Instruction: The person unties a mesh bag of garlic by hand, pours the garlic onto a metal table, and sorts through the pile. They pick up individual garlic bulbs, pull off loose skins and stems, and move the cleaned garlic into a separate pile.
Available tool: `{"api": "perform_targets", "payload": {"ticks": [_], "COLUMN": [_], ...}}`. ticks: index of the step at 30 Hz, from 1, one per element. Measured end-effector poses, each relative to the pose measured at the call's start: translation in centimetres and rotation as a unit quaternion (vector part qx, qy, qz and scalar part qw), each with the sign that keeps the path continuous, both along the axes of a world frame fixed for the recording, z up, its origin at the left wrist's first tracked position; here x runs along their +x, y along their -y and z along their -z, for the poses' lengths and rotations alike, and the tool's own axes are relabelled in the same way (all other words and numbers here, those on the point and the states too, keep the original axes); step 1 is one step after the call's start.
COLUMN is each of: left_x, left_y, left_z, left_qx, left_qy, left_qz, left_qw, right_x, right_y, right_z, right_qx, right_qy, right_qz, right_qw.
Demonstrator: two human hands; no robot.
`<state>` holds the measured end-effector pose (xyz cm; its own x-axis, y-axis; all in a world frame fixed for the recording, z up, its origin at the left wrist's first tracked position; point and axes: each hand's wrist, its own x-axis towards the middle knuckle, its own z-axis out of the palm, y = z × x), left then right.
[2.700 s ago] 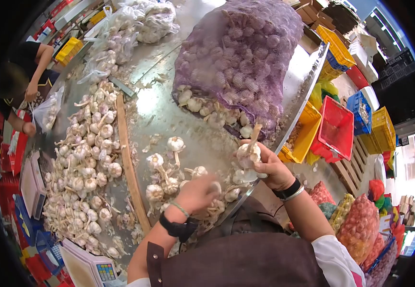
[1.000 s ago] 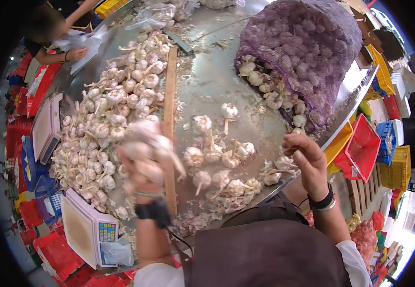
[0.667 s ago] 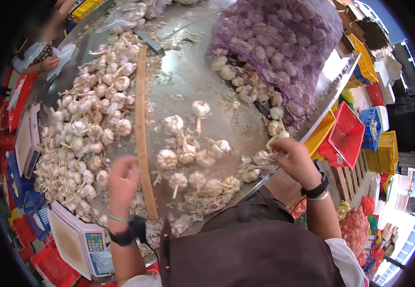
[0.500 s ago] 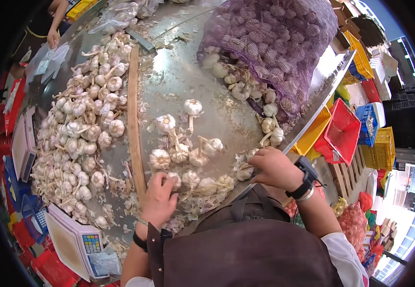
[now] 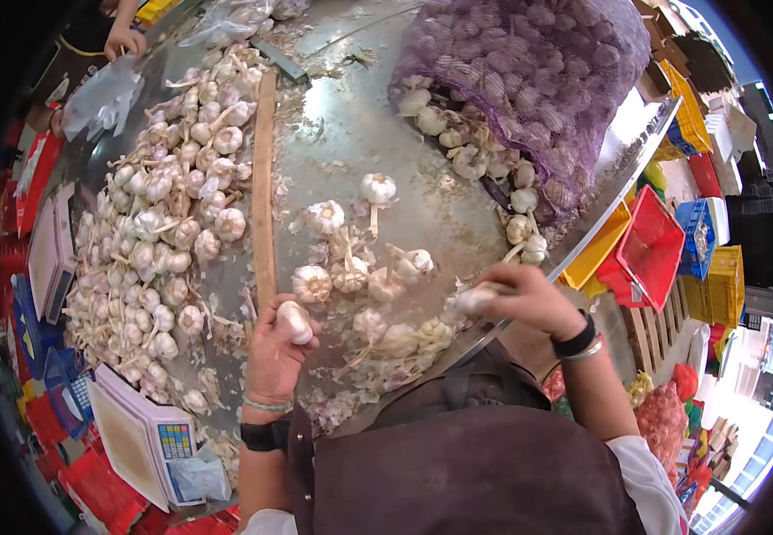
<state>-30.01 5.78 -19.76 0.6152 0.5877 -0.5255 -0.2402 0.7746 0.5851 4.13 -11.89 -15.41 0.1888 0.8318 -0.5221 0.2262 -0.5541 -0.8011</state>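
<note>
My left hand (image 5: 277,357) is closed around a white garlic bulb (image 5: 295,323), just right of the lower end of a wooden strip (image 5: 264,187). At the table's near edge, my right hand (image 5: 529,308) pinches something whitish, apparently a garlic bulb (image 5: 478,299), above loose skins. Between and beyond my hands lie several loose bulbs with stems, one of them (image 5: 378,188) farthest from me. A large heap of garlic (image 5: 159,205) is left of the strip. At the upper right a purple mesh sack (image 5: 529,71) full of garlic lies with bulbs at its mouth.
Two scales (image 5: 128,428) stand along the left side. Another person's hand (image 5: 124,41) holds a plastic bag (image 5: 106,100) at the upper left. A metal bar (image 5: 281,62) lies near the strip's top. Red (image 5: 652,236), yellow and blue crates stand beyond the right table edge.
My left hand has picked up a bulb and turned palm up. My right hand has closed on a whitish bulb. The other person's bag hangs differently, and the whole view has shifted slightly.
</note>
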Motion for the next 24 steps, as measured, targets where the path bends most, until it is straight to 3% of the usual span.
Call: {"api": "perform_targets", "payload": {"ticks": [1, 3, 4, 6, 10, 12, 16, 18, 20, 21, 22, 24], "left_x": [0.0, 0.9, 1.4, 2.3, 4.6, 6.2, 8.1, 8.8, 9.5, 9.8, 10.2, 9.9], "left_y": [0.0, 0.5, 0.8, 1.7, 2.9, 3.7, 4.8, 5.1, 5.6, 5.8, 6.0, 6.2], "left_z": [-0.7, -1.9, -2.1, -1.9, -1.1, -1.9, -1.9, -1.8, -2.1, -2.8, -3.3, -3.2], "left_qx": [-0.059, -0.073, -0.090, -0.068, -0.034, -0.026, -0.013, -0.065, -0.049, -0.108, -0.167, -0.182], "left_qy": [0.055, 0.068, 0.082, 0.099, 0.163, 0.134, 0.087, 0.080, 0.093, 0.117, 0.141, 0.130], "left_qz": [-0.029, -0.036, -0.044, -0.018, 0.091, 0.111, 0.197, 0.267, 0.292, 0.281, 0.270, 0.257], "left_qw": [0.996, 0.994, 0.992, 0.993, 0.982, 0.984, 0.976, 0.958, 0.951, 0.946, 0.938, 0.940], "right_x": [0.7, 1.0, 0.8, 0.2, -0.6, -2.5, -3.6, -4.1, -4.9, -5.1, -5.7, -6.0], "right_y": [0.4, 0.2, -0.1, -0.5, 0.5, -0.2, -0.3, -0.1, -0.3, -0.5, -0.5, -0.6], "right_z": [-0.2, -1.6, -2.1, -2.7, -0.2, -1.1, -0.3, 0.1, 0.5, 0.5, -0.3, -1.3], "right_qx": [0.041, 0.107, 0.108, 0.161, 0.135, 0.103, 0.107, 0.114, 0.131, 0.159, 0.129, 0.204], "right_qy": [-0.113, -0.332, -0.332, -0.438, -0.431, -0.450, -0.487, -0.492, -0.300, -0.330, -0.295, -0.139], "right_qz": [0.083, 0.230, 0.230, 0.315, 0.245, 0.293, 0.245, 0.233, 0.184, 0.171, 0.140, -0.031], "right_qw": [0.989, 0.908, 0.908, 0.826, 0.858, 0.837, 0.831, 0.831, 0.927, 0.915, 0.936, 0.969]}}
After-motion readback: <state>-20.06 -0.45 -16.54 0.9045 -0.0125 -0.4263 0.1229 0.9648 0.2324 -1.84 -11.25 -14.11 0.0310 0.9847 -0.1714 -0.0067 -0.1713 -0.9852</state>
